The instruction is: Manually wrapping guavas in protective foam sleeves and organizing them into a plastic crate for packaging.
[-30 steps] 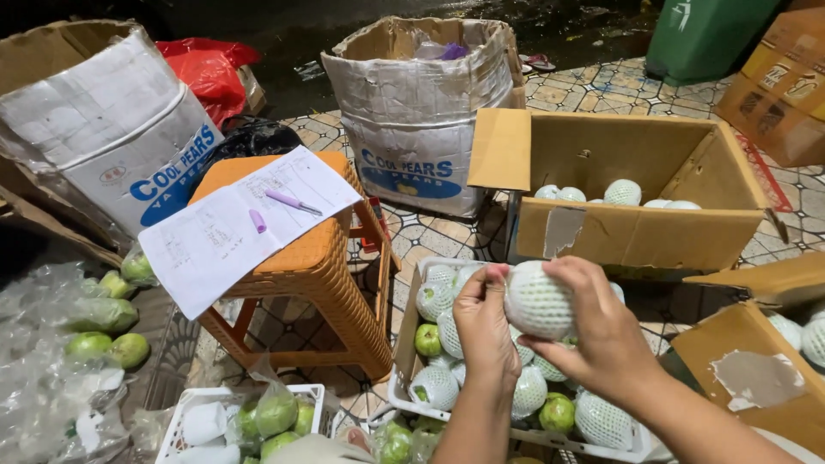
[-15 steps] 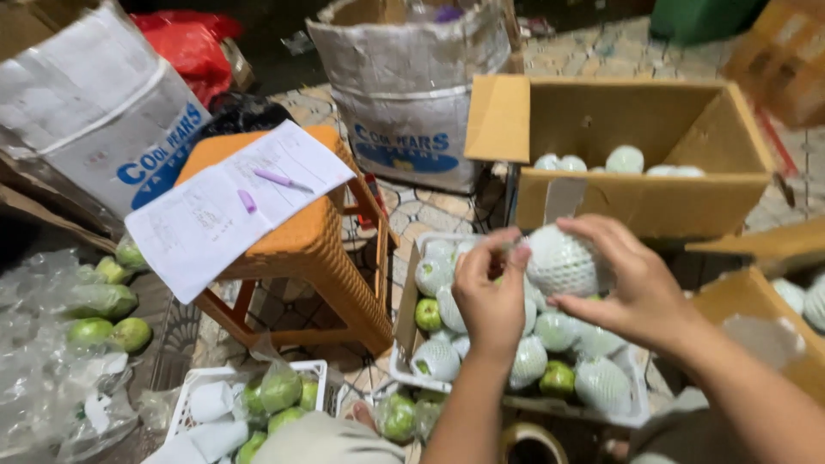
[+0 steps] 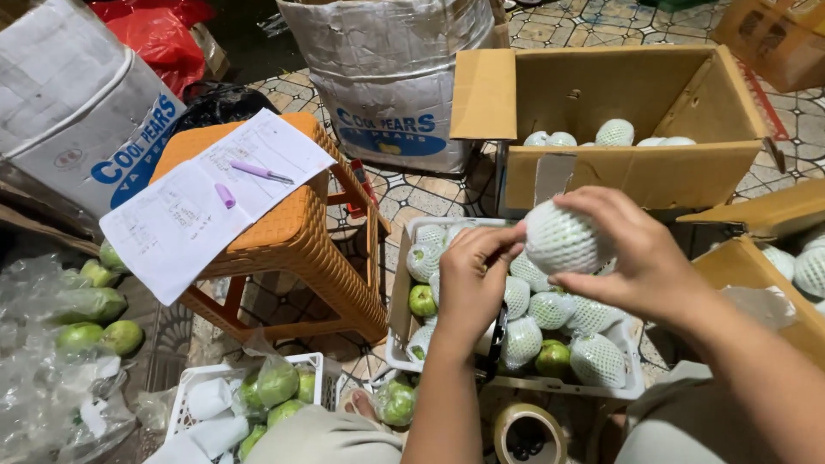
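My right hand grips a round fruit wrapped in white foam netting, held above a white crate of wrapped and bare green fruits. My left hand pinches the netting at the fruit's left side with its fingertips. An open cardboard box just beyond holds several wrapped fruits.
An orange plastic stool at the left carries a sheet of paper and a purple pen. Lined cardboard boxes stand behind. Loose green fruits lie in plastic at far left. A tape roll sits near my knees.
Both hands carried the wrapped fruit slightly right and up over the crate; my left fingers shifted onto the netting's edge. The view moved closer.
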